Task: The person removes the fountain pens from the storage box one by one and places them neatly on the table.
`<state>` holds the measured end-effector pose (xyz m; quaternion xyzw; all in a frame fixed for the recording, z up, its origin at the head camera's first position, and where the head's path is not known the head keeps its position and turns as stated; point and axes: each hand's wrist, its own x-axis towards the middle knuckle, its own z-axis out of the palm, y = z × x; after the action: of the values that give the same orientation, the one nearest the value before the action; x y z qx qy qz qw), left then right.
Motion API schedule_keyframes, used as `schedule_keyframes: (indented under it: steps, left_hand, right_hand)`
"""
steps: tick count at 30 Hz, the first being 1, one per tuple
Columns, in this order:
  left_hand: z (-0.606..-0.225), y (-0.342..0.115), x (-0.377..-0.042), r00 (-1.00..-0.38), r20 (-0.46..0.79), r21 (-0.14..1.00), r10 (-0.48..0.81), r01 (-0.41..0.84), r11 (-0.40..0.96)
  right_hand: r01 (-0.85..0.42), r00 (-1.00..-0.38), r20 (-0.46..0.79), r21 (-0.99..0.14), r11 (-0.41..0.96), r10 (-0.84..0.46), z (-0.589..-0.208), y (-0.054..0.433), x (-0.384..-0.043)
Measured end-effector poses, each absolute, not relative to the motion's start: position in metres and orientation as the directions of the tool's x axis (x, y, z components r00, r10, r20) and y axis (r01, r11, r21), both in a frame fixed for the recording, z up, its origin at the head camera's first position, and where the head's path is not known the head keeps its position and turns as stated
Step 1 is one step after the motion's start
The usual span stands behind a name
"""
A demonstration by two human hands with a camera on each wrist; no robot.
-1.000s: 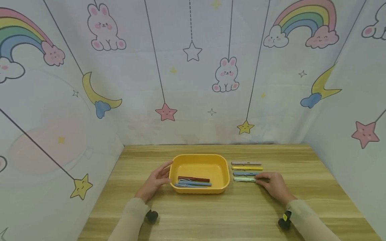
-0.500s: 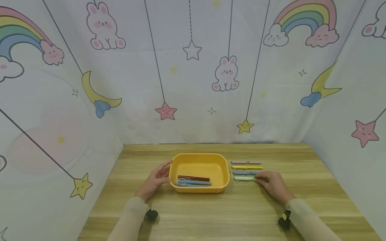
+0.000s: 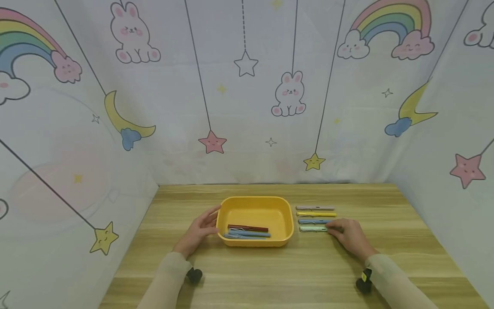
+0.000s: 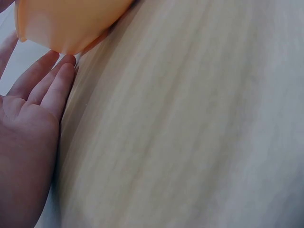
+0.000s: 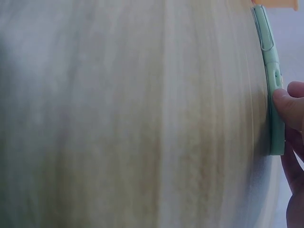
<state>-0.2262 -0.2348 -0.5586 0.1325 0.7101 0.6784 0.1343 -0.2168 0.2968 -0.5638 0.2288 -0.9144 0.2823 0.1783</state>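
My right hand [image 3: 352, 238] pinches the back end of a mint-green pen [image 3: 311, 229] between thumb and fingers. In the right wrist view the same pen [image 5: 273, 71] shows its wire clip pointing away from the hand, and the thumb [image 5: 289, 109] lies on its barrel. On the left, my left hand [image 3: 196, 234] touches the side of a yellow tray [image 3: 270, 212], fingers fairly straight. The left wrist view shows those fingertips against the tray's outer wall [image 4: 71, 23]. Inside the tray lie a dark red pen [image 3: 248, 228] and light blue pens [image 3: 251, 234].
Beyond the green pen, a blue pen [image 3: 313, 222], a yellow pen [image 3: 316, 214] and a pale pinkish-grey pen [image 3: 315, 208] lie in a row right of the tray. The wooden table [image 3: 270, 274] meets a printed cloth backdrop [image 3: 247, 167] behind and at both sides.
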Motion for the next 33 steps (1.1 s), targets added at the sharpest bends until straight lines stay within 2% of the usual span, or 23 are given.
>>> schedule_keyframes:
  steps: [9, 26, 33]
  left_hand:
    - [-0.556, -0.235, -0.227, -0.927, 0.001, 0.998, 0.375, 0.023, 0.054]
    - [-0.56, -0.235, -0.228, -0.932, -0.015, 0.999, 0.363, 0.004, 0.051]
    - [-0.562, -0.235, -0.228, -0.932, -0.009, 0.999, 0.362, 0.009, 0.048]
  right_hand:
    - [-0.506, -0.841, 0.444, -0.441, 0.741, -0.31, -0.563, 0.297, -0.218]
    - [-0.537, -0.806, 0.507, -0.407, 0.739, -0.306, -0.562, 0.293, -0.221]
    - [-0.487, -0.849, 0.465, -0.502, 0.715, -0.251, -0.544, 0.279, -0.222]
